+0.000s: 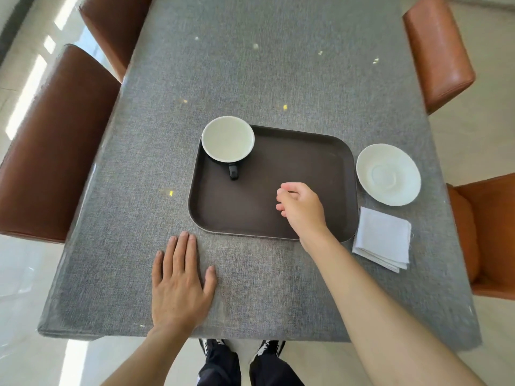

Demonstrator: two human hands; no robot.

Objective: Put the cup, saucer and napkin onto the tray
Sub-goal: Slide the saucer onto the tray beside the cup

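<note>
A dark brown tray [278, 168] lies in the middle of the grey table. The cup [228, 139], black outside and white inside, stands upright in the tray's far left corner, handle toward me. The white saucer [388, 174] rests on the table just right of the tray. A folded white napkin [382, 237] lies on the table in front of the saucer, by the tray's near right corner. My right hand [301, 207] hovers over the tray's near right part, fingers loosely curled, holding nothing. My left hand [181, 282] lies flat on the table in front of the tray.
The grey tablecloth [250, 79] covers the whole table. Brown leather chairs stand along the left side [55, 143] and the right side [437, 51], one more at the right edge [487, 232]. The table's near edge is just below my left hand.
</note>
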